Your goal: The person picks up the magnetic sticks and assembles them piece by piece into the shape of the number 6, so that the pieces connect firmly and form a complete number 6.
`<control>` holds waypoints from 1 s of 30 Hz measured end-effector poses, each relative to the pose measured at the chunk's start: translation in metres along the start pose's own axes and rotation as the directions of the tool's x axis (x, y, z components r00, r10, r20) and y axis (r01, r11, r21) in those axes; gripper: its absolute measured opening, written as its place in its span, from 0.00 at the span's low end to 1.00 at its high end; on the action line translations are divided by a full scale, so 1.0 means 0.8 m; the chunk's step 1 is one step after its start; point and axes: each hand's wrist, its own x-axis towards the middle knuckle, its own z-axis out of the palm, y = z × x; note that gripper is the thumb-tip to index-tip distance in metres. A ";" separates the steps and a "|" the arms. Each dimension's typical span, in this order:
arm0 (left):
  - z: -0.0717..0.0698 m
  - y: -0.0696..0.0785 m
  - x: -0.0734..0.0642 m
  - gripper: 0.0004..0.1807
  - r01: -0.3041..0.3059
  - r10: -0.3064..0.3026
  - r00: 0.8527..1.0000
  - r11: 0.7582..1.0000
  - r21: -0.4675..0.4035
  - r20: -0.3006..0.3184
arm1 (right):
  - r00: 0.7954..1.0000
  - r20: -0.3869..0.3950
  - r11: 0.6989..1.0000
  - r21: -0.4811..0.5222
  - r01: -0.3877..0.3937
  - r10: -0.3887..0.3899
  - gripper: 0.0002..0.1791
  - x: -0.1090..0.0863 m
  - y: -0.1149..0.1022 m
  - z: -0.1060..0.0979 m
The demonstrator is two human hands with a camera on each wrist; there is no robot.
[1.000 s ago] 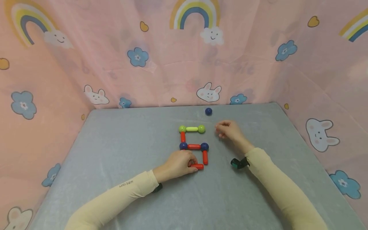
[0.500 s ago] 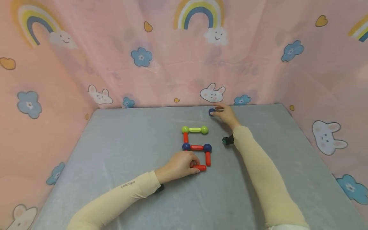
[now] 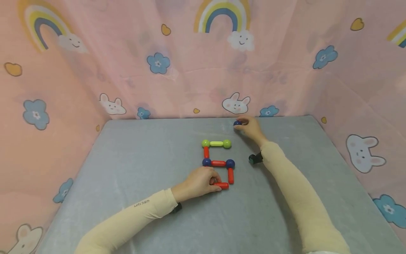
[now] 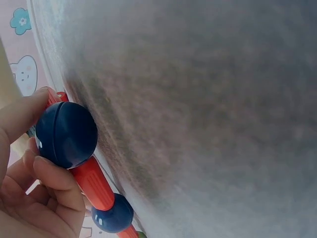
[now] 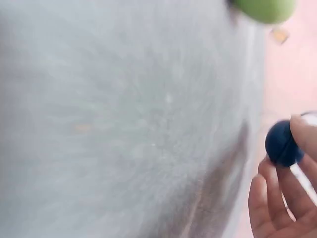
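Note:
On the table lies a figure of joined rods and balls. Its top is a yellow-green rod (image 3: 216,144) between two green balls, with red rods (image 3: 218,163) and dark blue balls (image 3: 230,163) below. My left hand (image 3: 200,181) grips the figure's lower left corner, thumb and fingers around a blue ball (image 4: 67,134) that the hand hides from the head view. The lowest red rod (image 3: 223,185) sticks out to the right of those fingers. At the back, my right hand (image 3: 250,129) pinches a separate blue ball (image 5: 283,144) between thumb and fingers.
The grey table (image 3: 152,151) ends at a pink patterned curtain (image 3: 184,84) close behind the right hand. Curtains also hang at both sides. A dark wrist camera (image 3: 255,158) sits under the right wrist.
My right hand has reached from beside the green balls to the back of the table and taken hold of the loose blue ball. The left hand keeps its grip on the figure's corner.

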 end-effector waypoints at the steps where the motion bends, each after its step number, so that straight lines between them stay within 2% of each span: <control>1: 0.000 0.000 0.001 0.12 0.000 0.000 1.000 1.000 -0.004 0.003 | 1.000 0.000 1.000 0.017 -0.009 0.009 0.24 -0.007 -0.001 -0.004; 4: 0.001 0.000 0.002 0.12 0.003 -0.002 1.000 1.000 -0.022 0.010 | 0.999 0.019 0.998 0.046 -0.049 0.048 0.26 -0.032 -0.003 -0.016; 9: 0.001 -0.001 0.003 0.12 0.002 -0.002 1.000 0.999 -0.044 0.007 | 0.991 0.099 0.993 0.063 -0.096 0.089 0.27 -0.085 -0.011 -0.035; 14: 0.000 -0.003 0.003 0.12 0.002 -0.002 1.000 0.998 -0.068 0.012 | 0.980 0.167 0.992 0.047 -0.117 0.108 0.29 -0.143 -0.022 -0.042; 19: -0.001 -0.004 0.003 0.11 0.005 -0.003 1.000 0.997 -0.080 0.014 | 0.967 0.218 0.986 0.068 -0.150 0.132 0.27 -0.197 -0.027 -0.028; 22: -0.001 -0.005 0.004 0.11 0.009 -0.007 1.000 0.996 -0.085 0.017 | 0.956 0.259 0.976 0.128 -0.175 0.138 0.26 -0.221 -0.028 -0.015; 26: 0.001 -0.006 0.004 0.11 0.014 -0.012 1.000 0.996 -0.086 0.025 | 0.945 0.286 0.960 0.181 -0.215 0.158 0.25 -0.243 -0.029 -0.002; 30: 0.003 -0.007 0.004 0.11 0.019 -0.016 0.999 0.996 -0.091 0.027 | 0.937 0.299 0.952 0.187 -0.242 0.180 0.25 -0.254 -0.031 0.009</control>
